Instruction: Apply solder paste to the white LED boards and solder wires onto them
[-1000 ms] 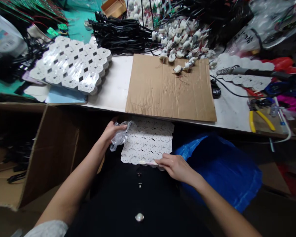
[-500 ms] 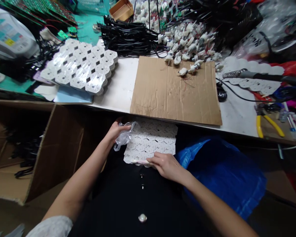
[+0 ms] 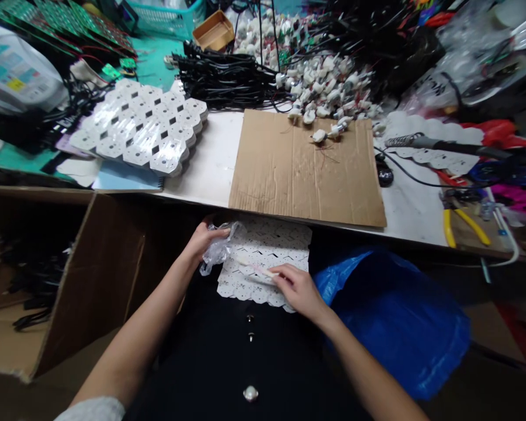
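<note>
Pinches a thin pale strip (image 3: 257, 269) between closed fingers of the right hand (image 3: 298, 287), now over the white patterned panel (image 3: 269, 248) to that hand's left, no longer along its near edge. Still clutches crumpled clear plastic (image 3: 217, 251) in the curled left hand (image 3: 203, 241), beside the panel.

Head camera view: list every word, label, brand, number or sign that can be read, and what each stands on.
No text reads clearly.
Bottle label, far left: too blurred.
Printed white sheets low in the middle: too small.
Clear plastic bag, upper right: dark letter-like marks, too blurred.
White sheet at right: small dark marks, unreadable.
</note>
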### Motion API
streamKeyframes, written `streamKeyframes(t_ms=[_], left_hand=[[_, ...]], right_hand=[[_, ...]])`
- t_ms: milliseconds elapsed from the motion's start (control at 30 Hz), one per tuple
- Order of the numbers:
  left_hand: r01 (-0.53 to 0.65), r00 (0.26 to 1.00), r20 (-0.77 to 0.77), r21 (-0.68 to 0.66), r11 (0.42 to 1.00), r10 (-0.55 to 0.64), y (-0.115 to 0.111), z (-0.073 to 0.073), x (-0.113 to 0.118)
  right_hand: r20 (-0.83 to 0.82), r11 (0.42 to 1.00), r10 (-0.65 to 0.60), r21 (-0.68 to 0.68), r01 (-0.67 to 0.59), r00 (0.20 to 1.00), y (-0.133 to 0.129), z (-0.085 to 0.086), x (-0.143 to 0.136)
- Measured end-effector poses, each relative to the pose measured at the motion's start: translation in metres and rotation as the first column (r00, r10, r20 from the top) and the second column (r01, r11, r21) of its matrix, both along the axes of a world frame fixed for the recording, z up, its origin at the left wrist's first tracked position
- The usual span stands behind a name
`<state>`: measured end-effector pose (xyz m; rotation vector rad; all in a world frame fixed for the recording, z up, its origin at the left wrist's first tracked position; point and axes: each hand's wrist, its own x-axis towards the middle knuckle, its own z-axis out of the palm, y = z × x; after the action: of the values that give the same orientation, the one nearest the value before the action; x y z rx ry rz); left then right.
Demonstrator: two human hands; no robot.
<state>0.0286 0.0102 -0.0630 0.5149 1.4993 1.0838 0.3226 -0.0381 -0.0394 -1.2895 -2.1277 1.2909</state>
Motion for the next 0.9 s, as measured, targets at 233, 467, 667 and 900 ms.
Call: streamKeyframes(t_ms=[233,467,667,900], left_hand=[[-0.011,0.995,-0.101,-0.015,1.000,0.010,-0.006,0.010,0.004],[0.013,0.988,-0.151,-0.030,0.999,-0.017,-0.003,0.022,0.002],[0.012,0.994,-0.111,-0.054,0.998,-0.018,-0.008,0.032,0.007],[-0.070,0.990,-0.119,0.010,0.997,0.071,-0.025,0.017,-0.006]], right_hand=[[0.161,0.773,-0.629,0.016,0.635,0.761,-0.022,-0.028,0.050],[0.109,0.734,-0.665,-0.088,0.673,0.739,-0.042,-0.034,0.029],[0.097,0.591,-0.779,-0.216,0.777,0.619,-0.048,-0.030,0.027],[0.005,0.407,-0.868,-0.563,0.719,0.496,-0.043,-0.023,0.025]])
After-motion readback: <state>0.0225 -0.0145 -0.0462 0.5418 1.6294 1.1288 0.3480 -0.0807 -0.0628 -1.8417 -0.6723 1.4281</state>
